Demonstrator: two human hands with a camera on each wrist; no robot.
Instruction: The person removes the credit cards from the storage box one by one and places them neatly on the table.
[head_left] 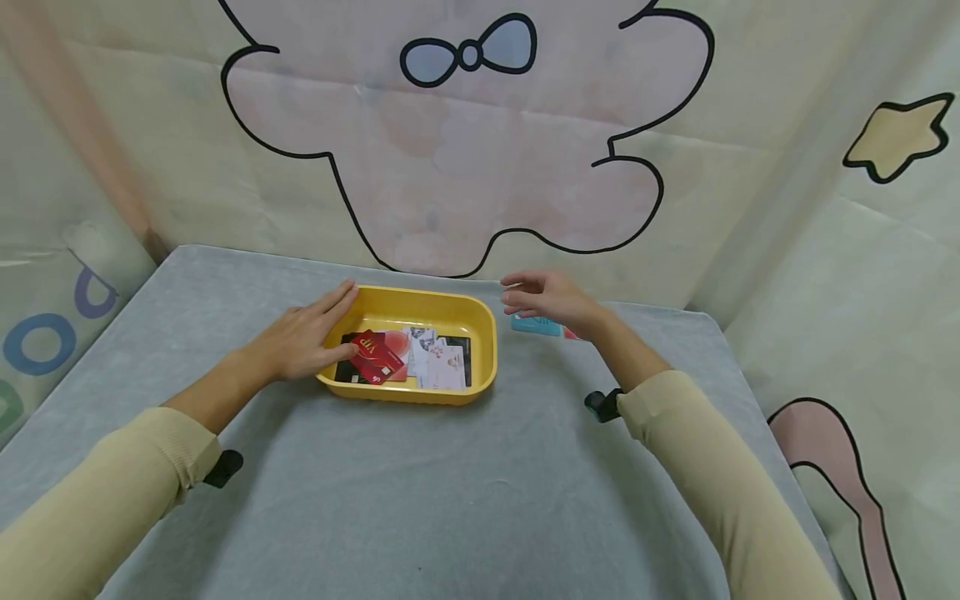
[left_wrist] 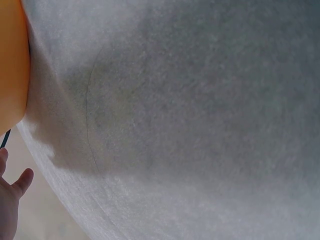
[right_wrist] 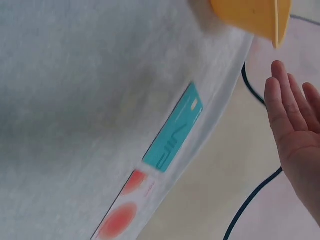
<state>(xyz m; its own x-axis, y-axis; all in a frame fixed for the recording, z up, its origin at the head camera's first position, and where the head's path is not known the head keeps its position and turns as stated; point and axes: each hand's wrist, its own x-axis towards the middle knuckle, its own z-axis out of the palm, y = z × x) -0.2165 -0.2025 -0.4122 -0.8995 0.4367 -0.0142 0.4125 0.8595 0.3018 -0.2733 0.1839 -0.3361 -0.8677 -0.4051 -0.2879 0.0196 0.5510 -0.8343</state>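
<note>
A yellow plastic tray (head_left: pixel 480 358) stands on the table with several cards in it. Among them are a red VIP card (head_left: pixel 375 358), white printed cards (head_left: pixel 446 367) and partly covered black ones. My left hand (head_left: pixel 303 337) lies over the tray's left rim, fingers extended towards the far corner and thumb reaching inside. To the right of the tray, my right hand (head_left: pixel 551 300) hovers with loosely bent fingers, holding nothing. Partly behind it, a blue VIP card (right_wrist: pixel 175 130) lies on the table, end to end with a white card with red circles (right_wrist: pixel 120 220).
Grey-blue cloth covers the table (head_left: pixel 450 500). Its far edge runs just behind the tray and the loose cards. A printed curtain (head_left: pixel 465 183) hangs along the back and both sides.
</note>
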